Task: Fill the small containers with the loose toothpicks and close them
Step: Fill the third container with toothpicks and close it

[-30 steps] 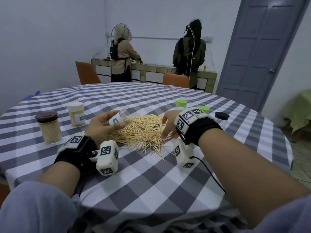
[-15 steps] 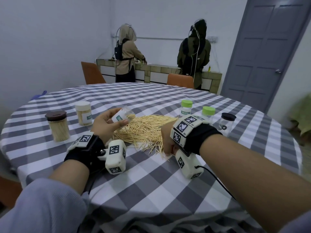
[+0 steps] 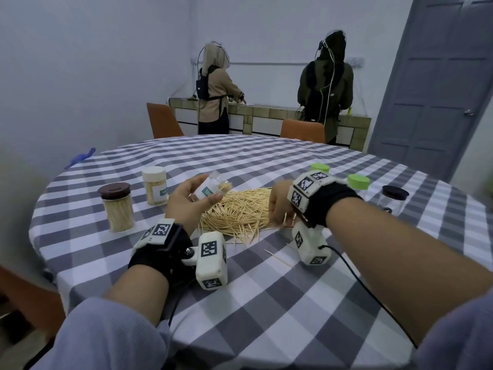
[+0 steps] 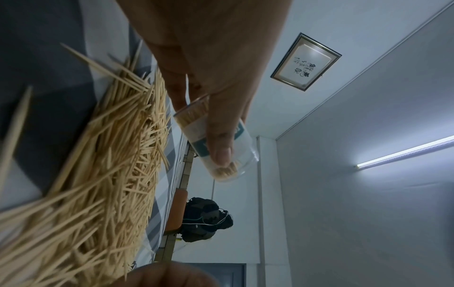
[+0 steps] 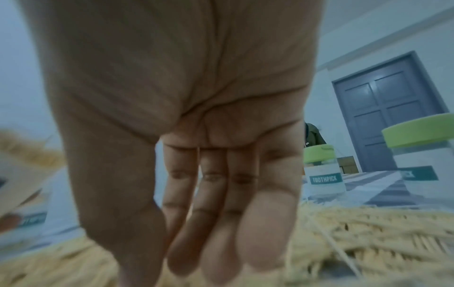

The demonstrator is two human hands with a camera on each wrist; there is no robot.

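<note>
Checked cloth [image 3: 240,303] carries the toothpick pile [image 3: 240,209] at centre. My left hand [image 3: 186,201] grips a tilted open vial [image 3: 210,186], part filled, over the pile's left edge. My right hand [image 3: 280,206], fingers [image 5: 221,223] straight, has returned to the pile's right edge. Two full jars [image 3: 117,206] stand left; green-capped vials [image 3: 358,182] right.

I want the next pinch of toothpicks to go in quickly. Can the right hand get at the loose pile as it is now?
Probably yes. The right hand is already at the right edge of the toothpick pile, fingers straight and pointing down at it, nothing between. The left hand holds the small container off to the other side.
</note>
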